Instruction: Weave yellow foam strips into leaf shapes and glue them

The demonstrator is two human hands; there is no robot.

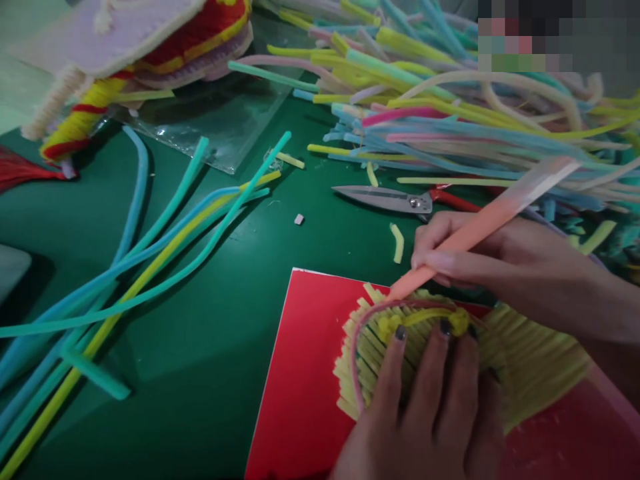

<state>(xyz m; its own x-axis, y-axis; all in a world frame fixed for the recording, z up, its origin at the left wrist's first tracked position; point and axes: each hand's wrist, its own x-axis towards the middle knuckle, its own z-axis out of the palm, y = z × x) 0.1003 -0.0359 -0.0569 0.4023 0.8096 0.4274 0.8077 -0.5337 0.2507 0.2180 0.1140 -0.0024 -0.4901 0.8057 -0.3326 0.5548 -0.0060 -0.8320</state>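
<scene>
My right hand (480,267) grips a salmon-orange pen-shaped tool (475,230) with a paler upper end. Its lower tip meets the edge of a yellow-green shape made of pipe-cleaner strips (540,360); I cannot make out what kind of tip it has. A pink strand (356,353) curves along this shape, with a bright yellow strand (425,317) inside the curve. Fingers spread, my left hand (425,420) lies flat over the strips and touches the yellow strand. Beneath them is a red sheet (300,373).
Scissors (385,198) with red handles lie beyond my right hand, near a big heap of pastel pipe cleaners (450,127). Loose blue, green and yellow pipe cleaners (150,267) cross the green tabletop (215,373) at left. A clear plastic bag (220,143) and a fuzzy lilac-and-red craft piece (150,40) sit behind.
</scene>
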